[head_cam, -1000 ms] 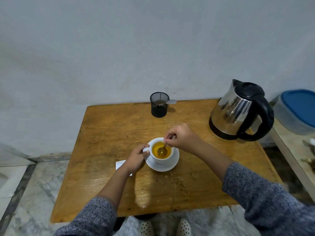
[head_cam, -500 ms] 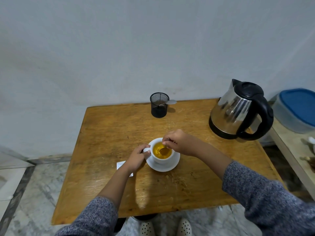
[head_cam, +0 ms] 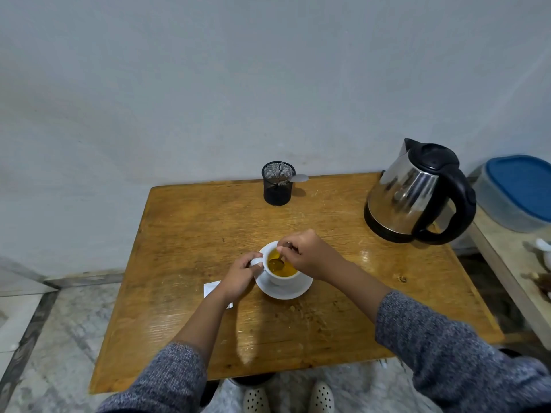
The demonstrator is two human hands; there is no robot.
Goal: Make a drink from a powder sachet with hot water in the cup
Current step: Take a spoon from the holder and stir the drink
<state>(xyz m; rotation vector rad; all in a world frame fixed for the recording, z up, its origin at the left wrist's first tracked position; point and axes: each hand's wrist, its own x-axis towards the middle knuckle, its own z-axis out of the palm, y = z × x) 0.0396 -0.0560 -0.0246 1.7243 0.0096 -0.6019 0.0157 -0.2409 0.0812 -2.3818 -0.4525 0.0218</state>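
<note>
Cup (head_cam: pixel 278 278) white on saucer (head_cam: pixel 284 290) — yellow-orange drink, spoon (head_cam: pixel 278 262) bowl submerged

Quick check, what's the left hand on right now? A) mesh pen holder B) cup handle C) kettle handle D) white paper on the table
B: the left hand pinches the handle of the white cup on its saucer, while the right hand holds the spoon in the yellow drink.
</note>
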